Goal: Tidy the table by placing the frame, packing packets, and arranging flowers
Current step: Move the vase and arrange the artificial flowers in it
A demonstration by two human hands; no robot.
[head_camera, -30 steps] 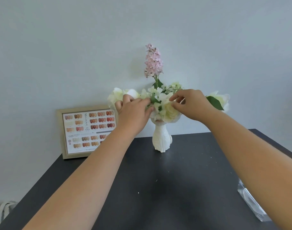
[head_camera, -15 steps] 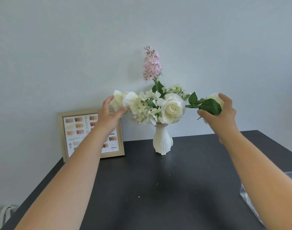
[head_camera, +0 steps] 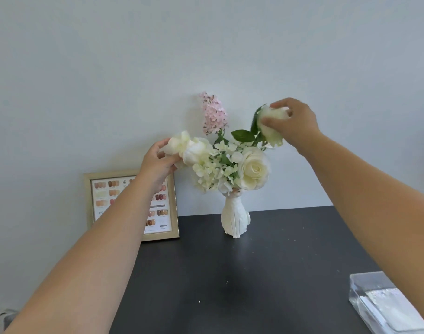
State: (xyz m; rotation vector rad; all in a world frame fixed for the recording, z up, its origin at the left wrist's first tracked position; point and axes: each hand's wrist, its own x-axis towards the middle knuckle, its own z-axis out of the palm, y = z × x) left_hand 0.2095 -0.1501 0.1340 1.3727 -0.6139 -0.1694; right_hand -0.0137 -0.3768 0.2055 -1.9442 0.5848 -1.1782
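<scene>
A white ribbed vase [head_camera: 235, 218] stands at the back of the dark table [head_camera: 230, 273] and holds cream roses, small white blossoms and a tall pink flower spike [head_camera: 213, 114]. My left hand [head_camera: 158, 162] grips a cream flower [head_camera: 182, 145] on the bouquet's left side. My right hand [head_camera: 295, 124] is closed around another cream flower head [head_camera: 271, 131], lifted up at the bouquet's upper right. A large cream rose [head_camera: 254, 168] faces forward at the centre. A gold picture frame [head_camera: 172, 206] with a colour chart leans on the wall, partly hidden by my left forearm.
A clear plastic box [head_camera: 384, 304] holding white packets sits at the table's front right edge. The wall stands directly behind the vase and frame. A grey strap or bag shows at the lower left, below the table.
My right hand has raised its cream flower from the bouquet's right side up and inward. My left hand stays on the left flower. The view has tilted up slightly.
</scene>
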